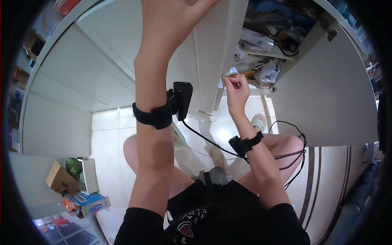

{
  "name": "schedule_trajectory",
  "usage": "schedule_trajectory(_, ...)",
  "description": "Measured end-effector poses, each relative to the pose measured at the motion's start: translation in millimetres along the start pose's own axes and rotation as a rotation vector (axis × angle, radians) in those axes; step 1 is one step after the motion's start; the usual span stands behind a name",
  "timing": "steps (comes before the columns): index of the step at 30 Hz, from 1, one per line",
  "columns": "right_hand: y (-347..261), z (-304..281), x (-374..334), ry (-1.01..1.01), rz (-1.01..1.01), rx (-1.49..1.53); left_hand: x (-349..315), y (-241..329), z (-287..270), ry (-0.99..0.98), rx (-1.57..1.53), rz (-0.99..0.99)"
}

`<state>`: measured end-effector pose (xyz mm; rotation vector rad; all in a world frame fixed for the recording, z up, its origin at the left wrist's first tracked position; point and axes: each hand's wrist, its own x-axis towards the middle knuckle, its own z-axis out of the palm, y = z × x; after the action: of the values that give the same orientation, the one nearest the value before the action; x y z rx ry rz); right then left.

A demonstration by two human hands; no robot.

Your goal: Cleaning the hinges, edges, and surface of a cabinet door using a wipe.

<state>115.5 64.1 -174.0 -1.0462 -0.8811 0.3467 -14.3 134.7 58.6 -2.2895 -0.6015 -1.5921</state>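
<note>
My left hand (169, 20) reaches up in front of a white cabinet door (208, 53). Its thumb stretches out to the right, while the other fingers are cut off by the upper edge, so what it touches is hidden. My right hand (237, 90) is closed in a pinch beside the free edge of this door. Between its fingertips shows a thin white piece (221, 83), like paper or tissue, against the door edge. Just behind the hand, the open cabinet holds a white printed plastic bag (270, 71) and other packed items.
Another door (326, 90) stands swung out at the right. A black cable (212, 143) runs from my left wrist's strapped device (182, 101) past my right forearm. At lower left are a cardboard box (61, 178), watermelons (74, 166) and a blue-white box (89, 201). Pale tiles (108, 143) cover the floor.
</note>
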Motion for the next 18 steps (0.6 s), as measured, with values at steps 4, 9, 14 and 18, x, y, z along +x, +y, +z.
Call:
schedule_trajectory(4,-55,19,45,0.016,-0.153,0.018,2,2,-5,-0.059,0.026,-0.042)
schedule_trajectory(9,-121,37,95,-0.034,-0.345,0.082,2,2,-4,-0.050,0.014,-0.050)
schedule_trajectory(14,-81,39,69,0.152,-0.544,-0.054,1,1,-4,-0.035,0.009,-0.021)
schedule_trajectory(18,-62,40,41,0.148,-0.376,0.111,-1,2,-8,-0.058,-0.021,-0.033)
